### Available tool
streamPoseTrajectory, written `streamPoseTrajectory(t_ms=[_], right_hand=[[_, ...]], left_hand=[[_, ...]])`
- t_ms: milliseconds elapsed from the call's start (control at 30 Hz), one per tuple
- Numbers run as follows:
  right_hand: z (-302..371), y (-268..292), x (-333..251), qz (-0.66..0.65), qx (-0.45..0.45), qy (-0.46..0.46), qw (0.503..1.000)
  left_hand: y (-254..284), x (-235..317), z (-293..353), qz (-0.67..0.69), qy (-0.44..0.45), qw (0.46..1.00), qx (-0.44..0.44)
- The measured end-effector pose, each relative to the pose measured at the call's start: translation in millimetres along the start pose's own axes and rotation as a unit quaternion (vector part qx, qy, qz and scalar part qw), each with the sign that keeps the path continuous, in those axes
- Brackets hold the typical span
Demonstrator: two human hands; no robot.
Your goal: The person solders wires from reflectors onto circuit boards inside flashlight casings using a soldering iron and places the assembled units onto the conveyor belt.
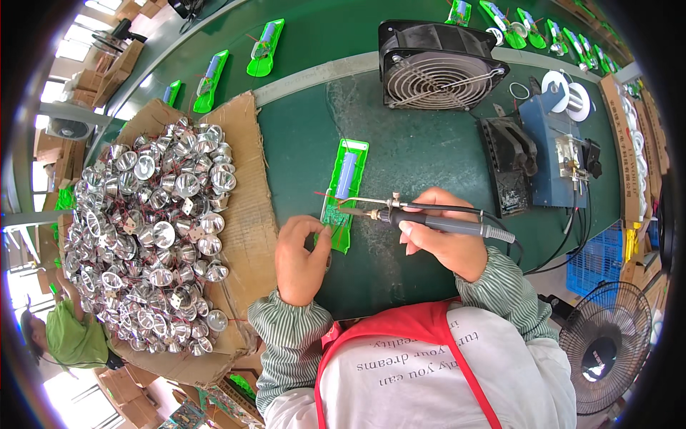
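My right hand (457, 247) grips a soldering iron (450, 224) like a pen. A thin metal solder-feed tube (368, 201) is clamped along the iron. Its tip reaches the small green circuit board (336, 215) in a bright green plastic casing (344, 239). A blue cylindrical battery (347, 175) lies in the casing's upper part, and thin red wires run about the board. At the board's left edge my left hand (299, 263) has its thumb and fingers closed together; whatever they pinch is too small to make out.
Left of the casing, a cardboard box (246, 186) holds a heap of silver reflector cups (153, 236). A black fan (443, 68) stands at the back; a blue solder-feeding unit (547, 132) with cables is to the right. More green casings (266, 48) lie beyond the ledge.
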State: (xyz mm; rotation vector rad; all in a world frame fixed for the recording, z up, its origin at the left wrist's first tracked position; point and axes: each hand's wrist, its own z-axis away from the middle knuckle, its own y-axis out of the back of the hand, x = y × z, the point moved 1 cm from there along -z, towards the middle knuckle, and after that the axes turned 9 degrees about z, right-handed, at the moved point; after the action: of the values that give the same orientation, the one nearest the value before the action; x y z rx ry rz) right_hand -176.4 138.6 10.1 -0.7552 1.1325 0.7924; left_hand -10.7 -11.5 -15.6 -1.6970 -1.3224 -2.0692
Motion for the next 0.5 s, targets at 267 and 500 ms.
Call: streamPoseTrajectory(t_ms=[267, 500], right_hand=[[11, 15, -2, 0.004, 0.021, 0.0, 1.0], [15, 26, 2, -0.008, 0.052, 0.035, 0.998]], left_hand=[[0, 4, 2, 0.012, 0.006, 1.0, 0.006], [-6, 21, 17, -0.213, -0.149, 0.966, 0.001]])
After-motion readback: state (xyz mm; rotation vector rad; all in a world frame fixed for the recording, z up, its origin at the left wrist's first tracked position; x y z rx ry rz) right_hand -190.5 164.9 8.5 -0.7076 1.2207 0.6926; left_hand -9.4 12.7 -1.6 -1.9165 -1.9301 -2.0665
